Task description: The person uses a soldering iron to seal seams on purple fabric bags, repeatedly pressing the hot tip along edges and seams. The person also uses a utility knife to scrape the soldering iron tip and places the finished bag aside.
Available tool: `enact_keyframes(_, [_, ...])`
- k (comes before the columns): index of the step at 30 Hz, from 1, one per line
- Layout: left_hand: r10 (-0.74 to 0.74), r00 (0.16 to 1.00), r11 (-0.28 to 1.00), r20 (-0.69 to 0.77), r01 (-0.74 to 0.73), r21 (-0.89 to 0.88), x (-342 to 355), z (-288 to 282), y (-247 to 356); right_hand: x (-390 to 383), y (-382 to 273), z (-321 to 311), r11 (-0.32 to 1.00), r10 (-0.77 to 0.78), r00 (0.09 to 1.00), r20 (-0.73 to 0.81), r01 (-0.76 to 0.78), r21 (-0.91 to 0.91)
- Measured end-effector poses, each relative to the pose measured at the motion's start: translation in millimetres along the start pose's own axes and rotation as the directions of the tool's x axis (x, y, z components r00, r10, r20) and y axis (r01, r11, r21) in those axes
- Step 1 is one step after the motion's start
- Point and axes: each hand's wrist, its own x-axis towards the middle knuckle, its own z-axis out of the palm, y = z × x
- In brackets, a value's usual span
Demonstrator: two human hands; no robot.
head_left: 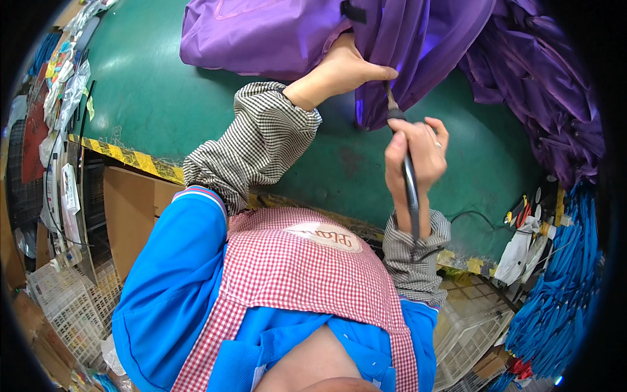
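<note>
My left hand grips the purple fabric bag at the upper middle, its fingertips tucked behind an edge and the thumb reaching toward the tool's tip. My right hand is wrapped round a black-handled tool with a slim metal tip and a cord at its back end. The tip points up at the hanging purple folds, just below my left thumb; whether it touches them I cannot tell.
A green table with yellow-black edge tape spans the view. More purple fabric lies right, above bundled blue straps. Small tools sit at the right edge. Cardboard, plastic crates and assorted clutter lie left and below.
</note>
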Motion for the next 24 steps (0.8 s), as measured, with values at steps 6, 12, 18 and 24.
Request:
enact_keyframes(6, [0.003,0.992,0.997,0.128,0.008,-0.08,-35,7,17,81,10,19,0.976,-0.217,0.895,-0.389,0.207,-0.067])
enact_keyframes(12, [0.072,0.813,0.878,0.578,-0.327,0.35,-47,-94,135,110,19,13,0.947,-0.257,0.93,-0.262,0.297,0.126])
enact_keyframes(18, [0.86,0.509,0.264,-0.029,-0.398,0.878,63,-197,270,123,-15,-86,0.959,-0.267,0.911,-0.316,0.285,0.011])
enact_keyframes(24, [0.438,0.862,0.475,0.256,-0.464,0.748,79,-130,272,172,4,-130,0.726,-0.674,0.445,-0.59,0.544,-0.419])
